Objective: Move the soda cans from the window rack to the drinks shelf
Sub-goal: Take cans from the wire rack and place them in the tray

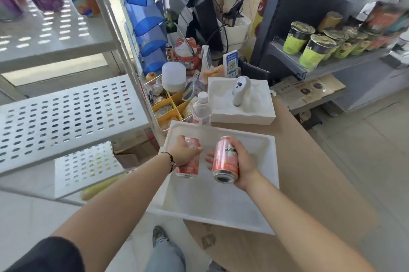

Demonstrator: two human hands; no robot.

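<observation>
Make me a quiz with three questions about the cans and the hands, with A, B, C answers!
1. Where are the two cans?
A. On the perforated rack
B. In the hands, over the white tray
C. On the floor

2. What colour are the cans?
A. Pink
B. Green
C. Blue

3. What is the right hand doing?
A. Hanging idle
B. Pressing the counter
C. Gripping a can

Answers:
1 B: the left hand grips one pink metal soda can and the right hand grips the other pink metal soda can, both above the white plastic tray.
2 A: both can bodies are pink.
3 C: its fingers curl round the can's side.
</observation>
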